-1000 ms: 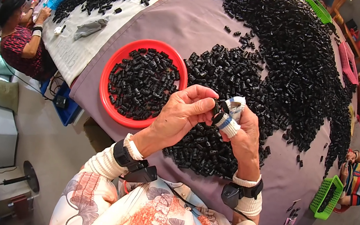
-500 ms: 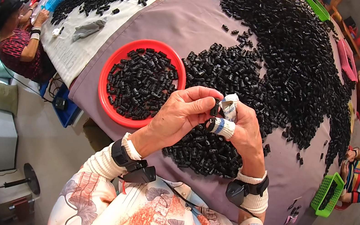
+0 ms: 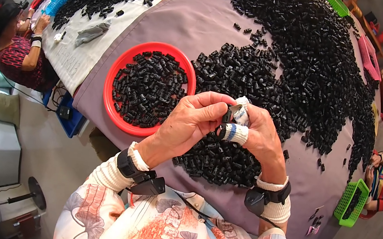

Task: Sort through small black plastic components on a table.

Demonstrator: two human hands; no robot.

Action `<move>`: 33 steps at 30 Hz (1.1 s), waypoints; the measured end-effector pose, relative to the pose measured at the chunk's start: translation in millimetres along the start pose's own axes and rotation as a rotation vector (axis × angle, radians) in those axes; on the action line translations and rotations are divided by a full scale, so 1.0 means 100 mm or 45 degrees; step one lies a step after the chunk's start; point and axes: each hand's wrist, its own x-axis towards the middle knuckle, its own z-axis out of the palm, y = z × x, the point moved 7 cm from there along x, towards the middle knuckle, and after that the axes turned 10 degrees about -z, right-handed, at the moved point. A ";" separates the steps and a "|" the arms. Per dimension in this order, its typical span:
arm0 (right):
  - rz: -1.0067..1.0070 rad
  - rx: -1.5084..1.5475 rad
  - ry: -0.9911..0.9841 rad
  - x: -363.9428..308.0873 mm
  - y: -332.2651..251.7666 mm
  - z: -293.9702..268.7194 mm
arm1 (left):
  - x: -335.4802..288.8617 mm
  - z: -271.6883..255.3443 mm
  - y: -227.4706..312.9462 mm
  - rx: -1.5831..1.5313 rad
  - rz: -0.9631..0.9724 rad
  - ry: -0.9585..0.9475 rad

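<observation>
My left hand pinches a small black plastic part between thumb and forefinger. Close against it, my right hand is closed, with white cloth wraps on its thumb and forefinger. A thin grey blade-like piece shows between the right fingers, touching or nearly touching the part; most of it is hidden. Both hands are above a heap of similar black parts on the mauve tablecloth. Left of them stands a round red tray holding many of these parts.
A much larger pile of black parts spreads across the far right. A green basket stands at the right edge, a pink basket farther back. Co-workers sit at both sides. A grey cloth lies on the white cover at left.
The right hand has turned slightly, and the grey blade-like piece shows more clearly beside the black part. The left hand keeps its pinch, almost unmoved.
</observation>
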 end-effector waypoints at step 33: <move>-0.090 -0.020 -0.060 -0.03 0.00 0.05 | 0.00 -0.03 -0.01 0.034 0.013 0.038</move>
